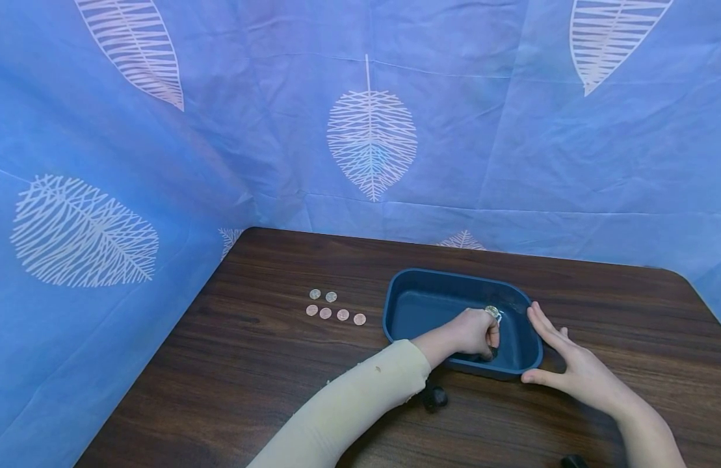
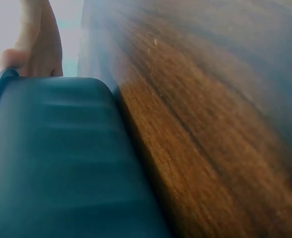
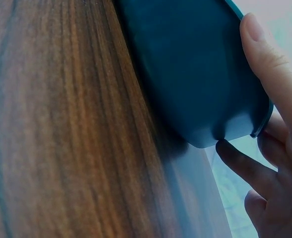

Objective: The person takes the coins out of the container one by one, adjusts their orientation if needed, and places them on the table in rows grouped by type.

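Note:
A dark blue plastic tub (image 1: 419, 273) sits on the wooden table. My left hand (image 1: 474, 330) reaches down into its right half with the fingers bent. The fingertips are hidden, so whether they pinch anything cannot be told. Just beyond the knuckles a shiny coin (image 1: 491, 312) shows inside the tub. At the tub's right end my right hand (image 1: 579, 370) grips the corner; its thumb (image 3: 255, 29) lies along the near rim and the other fingers press the end wall.
Left of the tub, two silvery coins (image 1: 331, 297) lie above a row of several copper coins (image 1: 342, 315) on the table (image 1: 237, 364). A small black object (image 1: 436, 398) is below the left forearm. Blue cloth (image 1: 454, 143) with white leaf prints hangs behind and at the left.

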A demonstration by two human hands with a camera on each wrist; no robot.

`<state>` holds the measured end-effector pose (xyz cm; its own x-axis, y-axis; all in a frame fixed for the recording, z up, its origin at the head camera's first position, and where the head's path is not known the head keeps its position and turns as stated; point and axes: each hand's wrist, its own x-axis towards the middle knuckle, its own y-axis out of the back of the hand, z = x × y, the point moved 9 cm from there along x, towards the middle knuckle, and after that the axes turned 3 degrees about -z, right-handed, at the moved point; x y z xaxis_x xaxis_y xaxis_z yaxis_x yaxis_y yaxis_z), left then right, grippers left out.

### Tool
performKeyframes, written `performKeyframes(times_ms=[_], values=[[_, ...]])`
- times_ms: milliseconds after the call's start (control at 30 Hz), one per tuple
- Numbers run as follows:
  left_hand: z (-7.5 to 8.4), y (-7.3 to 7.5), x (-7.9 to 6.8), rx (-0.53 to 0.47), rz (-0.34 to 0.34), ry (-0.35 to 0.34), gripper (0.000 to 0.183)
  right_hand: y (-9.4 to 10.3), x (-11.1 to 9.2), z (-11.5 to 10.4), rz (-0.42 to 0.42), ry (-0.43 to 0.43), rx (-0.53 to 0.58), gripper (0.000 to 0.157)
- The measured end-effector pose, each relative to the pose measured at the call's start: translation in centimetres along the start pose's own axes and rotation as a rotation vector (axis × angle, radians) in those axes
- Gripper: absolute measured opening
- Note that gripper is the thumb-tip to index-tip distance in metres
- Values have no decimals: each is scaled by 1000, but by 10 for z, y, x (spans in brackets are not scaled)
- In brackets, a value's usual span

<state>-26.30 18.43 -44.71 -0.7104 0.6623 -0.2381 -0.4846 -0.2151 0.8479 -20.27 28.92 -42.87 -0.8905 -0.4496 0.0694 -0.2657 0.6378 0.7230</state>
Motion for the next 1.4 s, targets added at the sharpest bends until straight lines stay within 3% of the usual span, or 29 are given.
performKeyframes(times_ms=[233, 567, 800, 967, 1167, 1400], values=[[3, 5, 1, -105, 27, -67, 8, 0, 0, 1, -4, -8, 15, 101], [-5, 17, -9, -499, 119, -62, 5, -6, 1, -1, -16, 2, 30, 102], [-9, 44, -24, -587, 177, -135, 6, -6, 2, -1, -22, -2, 35, 101], [-30, 72, -48, -627, 238, -152, 8, -5, 3, 0, -19, -17, 18, 102], [-73, 108, -83, -649, 325, -144, 10, -3, 3, 0, -17, -26, 13, 103], [-116, 125, -112, -647, 364, -128, 15, -3, 1, 0, -7, -14, 23, 103]])
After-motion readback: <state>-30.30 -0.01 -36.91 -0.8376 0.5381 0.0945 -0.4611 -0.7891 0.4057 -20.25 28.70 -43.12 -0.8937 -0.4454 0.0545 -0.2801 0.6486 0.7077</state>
